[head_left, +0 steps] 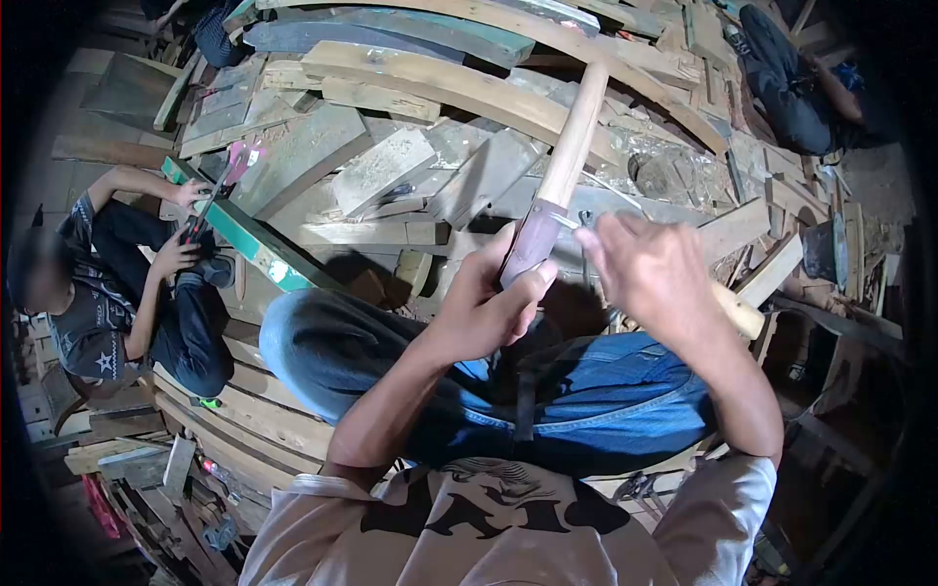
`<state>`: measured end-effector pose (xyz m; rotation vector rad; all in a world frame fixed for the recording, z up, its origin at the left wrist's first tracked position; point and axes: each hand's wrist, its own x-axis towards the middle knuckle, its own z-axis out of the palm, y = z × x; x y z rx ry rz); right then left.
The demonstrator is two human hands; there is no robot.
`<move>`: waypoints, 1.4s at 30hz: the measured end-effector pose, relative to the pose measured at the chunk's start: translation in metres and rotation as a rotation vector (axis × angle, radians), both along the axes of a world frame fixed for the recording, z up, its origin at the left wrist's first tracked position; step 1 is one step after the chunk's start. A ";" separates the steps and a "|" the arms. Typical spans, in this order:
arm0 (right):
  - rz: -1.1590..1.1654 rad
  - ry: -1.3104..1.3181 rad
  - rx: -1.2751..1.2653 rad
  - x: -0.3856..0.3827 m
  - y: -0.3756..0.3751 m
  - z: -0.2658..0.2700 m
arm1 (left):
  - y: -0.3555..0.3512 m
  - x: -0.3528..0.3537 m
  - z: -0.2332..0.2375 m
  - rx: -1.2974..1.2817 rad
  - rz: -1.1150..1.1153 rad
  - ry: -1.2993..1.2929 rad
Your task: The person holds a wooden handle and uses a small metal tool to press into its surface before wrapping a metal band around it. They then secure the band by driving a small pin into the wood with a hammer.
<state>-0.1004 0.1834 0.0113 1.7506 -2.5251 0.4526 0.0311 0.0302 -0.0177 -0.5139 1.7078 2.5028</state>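
My left hand (493, 303) is closed around the purple-grey lower part of a piece (535, 237) with a long, pale, round wooden handle (578, 132). That handle points up and away from me. Close beside it, my right hand (653, 273) is curled and slightly blurred by motion. A pale wooden handle end (740, 313) sticks out past my right wrist, seemingly from a tool in that hand; its head is hidden. A small bright metal bit (567, 223) shows between the hands, against the purple-grey part.
Several boards (391, 171) and offcuts lie heaped before me, with long curved beams (440, 83) behind. At left, a seated person (127, 283) holds a saw (217, 195) at a green-edged plank (244, 234). Another person's legs (791, 78) show at upper right.
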 end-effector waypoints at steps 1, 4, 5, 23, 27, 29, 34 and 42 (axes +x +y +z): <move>-0.002 0.020 0.006 0.000 0.000 0.002 | 0.000 0.000 0.000 -0.012 -0.014 -0.004; 0.009 0.009 0.024 0.001 0.001 0.001 | -0.001 0.000 -0.003 0.001 -0.019 0.016; 0.019 0.009 0.013 0.000 0.000 0.001 | -0.001 0.000 -0.004 -0.002 -0.011 0.008; 0.001 -0.007 0.036 0.005 -0.002 -0.001 | -0.002 -0.002 -0.002 0.017 -0.002 -0.003; 0.007 0.039 -0.001 0.000 -0.006 0.005 | -0.002 0.001 -0.005 0.032 0.006 0.005; 0.044 0.069 -0.016 0.004 -0.005 0.001 | -0.005 0.000 -0.001 0.019 -0.029 0.006; -0.051 0.073 0.012 -0.002 -0.008 0.009 | -0.002 0.001 -0.002 0.025 -0.022 -0.009; -0.075 0.039 0.004 -0.003 -0.004 0.008 | -0.003 0.004 0.003 0.055 -0.047 0.000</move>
